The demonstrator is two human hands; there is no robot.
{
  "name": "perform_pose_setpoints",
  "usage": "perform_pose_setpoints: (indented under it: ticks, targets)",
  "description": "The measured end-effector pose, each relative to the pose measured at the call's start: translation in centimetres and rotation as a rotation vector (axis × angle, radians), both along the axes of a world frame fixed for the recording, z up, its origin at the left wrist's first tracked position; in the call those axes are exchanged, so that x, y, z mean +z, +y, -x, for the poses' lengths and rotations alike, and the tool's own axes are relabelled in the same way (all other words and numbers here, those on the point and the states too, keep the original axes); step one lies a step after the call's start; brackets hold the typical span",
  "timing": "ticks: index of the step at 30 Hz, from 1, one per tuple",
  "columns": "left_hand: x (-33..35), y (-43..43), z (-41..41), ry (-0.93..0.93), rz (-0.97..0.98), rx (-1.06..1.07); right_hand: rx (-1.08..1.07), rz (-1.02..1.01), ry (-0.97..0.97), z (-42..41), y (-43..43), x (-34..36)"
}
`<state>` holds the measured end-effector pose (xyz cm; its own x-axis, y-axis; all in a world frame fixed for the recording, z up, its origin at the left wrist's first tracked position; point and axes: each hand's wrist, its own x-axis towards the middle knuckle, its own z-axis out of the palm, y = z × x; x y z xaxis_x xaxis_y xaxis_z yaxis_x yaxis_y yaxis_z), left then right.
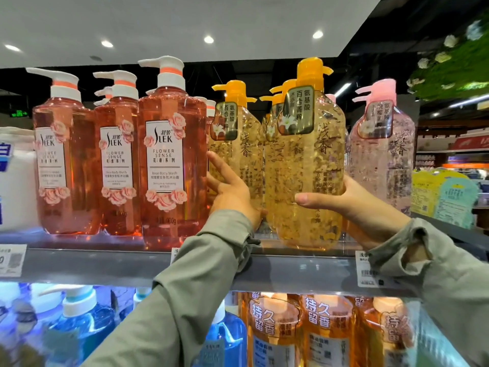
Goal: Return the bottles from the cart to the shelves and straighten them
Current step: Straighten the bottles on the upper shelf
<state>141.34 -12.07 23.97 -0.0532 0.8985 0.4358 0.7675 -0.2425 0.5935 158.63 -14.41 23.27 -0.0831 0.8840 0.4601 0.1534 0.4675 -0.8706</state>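
Note:
My right hand (352, 205) grips a tall yellow pump bottle (307, 160) around its lower half, at the front edge of the top shelf (105, 263). My left hand (230, 192) rests with straight fingers against the side of a second yellow pump bottle (238, 144) standing just left of it. More yellow bottles stand behind these two. The cart is out of view.
Three pink rose body-wash bottles (169, 154) stand to the left, and a pale pink pump bottle (381, 149) to the right. The shelf below holds blue bottles (79, 327) and orange bottles (275, 329). Price tags hang on the shelf edge.

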Motion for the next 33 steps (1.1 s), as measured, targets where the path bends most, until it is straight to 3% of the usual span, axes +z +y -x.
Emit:
perform_pose_setpoints:
  ticks: [17, 33]
  targets:
    - [-1.6, -1.3, 1.6, -0.080, -0.153, -0.211, 0.022, -0.043, 0.091, 0.0, -1.0, -0.1]
    - [-1.5, -0.6, 1.7, 0.046, -0.115, -0.202, 0.008, -0.088, 0.064, 0.4, -0.8, -0.2]
